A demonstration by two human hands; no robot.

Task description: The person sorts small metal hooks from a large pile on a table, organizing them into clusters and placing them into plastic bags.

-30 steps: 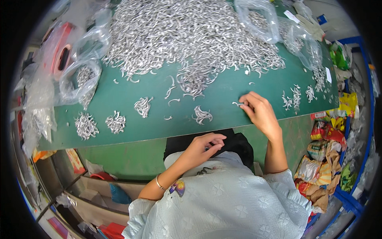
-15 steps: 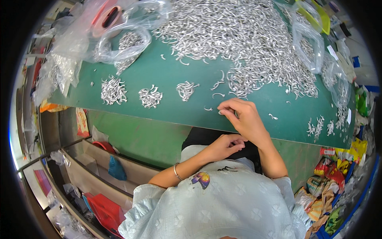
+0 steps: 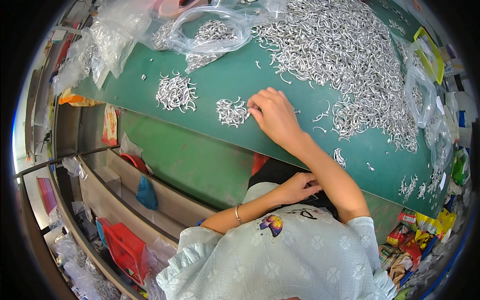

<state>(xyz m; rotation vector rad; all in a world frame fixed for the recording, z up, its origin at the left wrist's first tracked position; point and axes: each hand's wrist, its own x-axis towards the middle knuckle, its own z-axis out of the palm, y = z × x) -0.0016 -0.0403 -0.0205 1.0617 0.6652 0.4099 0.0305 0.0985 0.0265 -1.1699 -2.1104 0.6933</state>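
Observation:
My right hand (image 3: 274,116) reaches over the green tabletop (image 3: 210,82), its thumb and fingers pinched at the right edge of a small pile of curved silver metal pieces (image 3: 231,111). A bit of silver shows at the fingertips. To its left lies a larger pile of the same pieces (image 3: 176,92). Down at my lap, by the table's near edge, my left hand (image 3: 299,186) is loosely curled. Whatever it may hold is hidden. A little heap of pieces (image 3: 339,158) lies right of my right forearm.
A big mound of silver pieces (image 3: 345,55) covers the table's far right. Clear plastic bags (image 3: 212,42) of pieces stand at the back left. A yellow-green tray (image 3: 430,55) is at the far right. Shelving with a red basket (image 3: 127,250) stands at lower left.
My right hand has moved left and farther over the table to the small pile, uncovering the heap near the table edge. The view has turned. My left hand stays at my lap.

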